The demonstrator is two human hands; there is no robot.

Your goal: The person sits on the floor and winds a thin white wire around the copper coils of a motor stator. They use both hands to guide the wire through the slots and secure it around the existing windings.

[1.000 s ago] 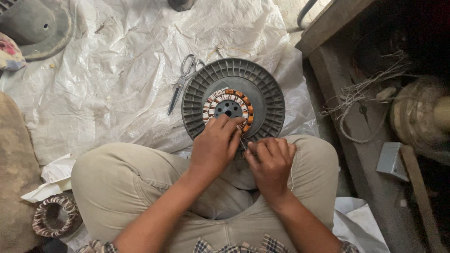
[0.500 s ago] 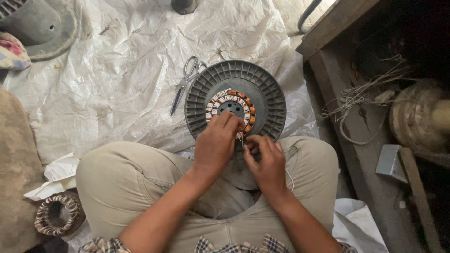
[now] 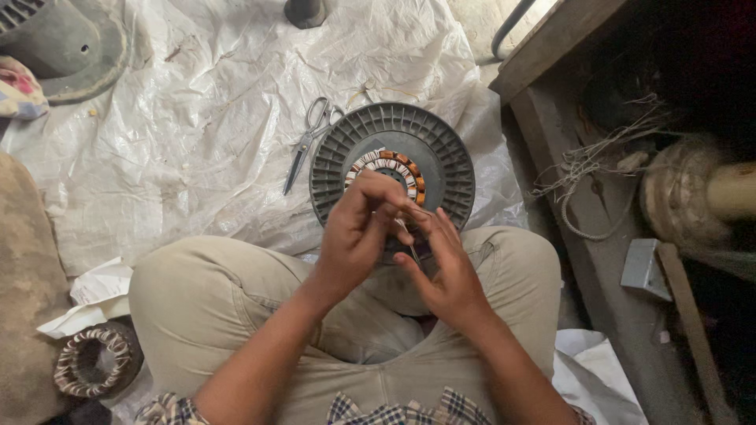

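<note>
Head view, two hands, left hand (image 3: 358,236) pinching, right hand (image 3: 441,264) spread, one motor disc (image 3: 441,149), one scissors (image 3: 309,142)

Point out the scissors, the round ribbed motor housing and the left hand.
scissors (image 3: 309,142), head view, on the pivot.
round ribbed motor housing (image 3: 445,169), head view, on the ribbed ring's right side.
left hand (image 3: 356,236), head view, on its back.

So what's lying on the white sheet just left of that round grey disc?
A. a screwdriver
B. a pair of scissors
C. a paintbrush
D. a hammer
B: a pair of scissors lies on the white plastic sheet, its handles near the upper left rim of the ribbed grey disc and its blades pointing away toward the person's knee.
</note>
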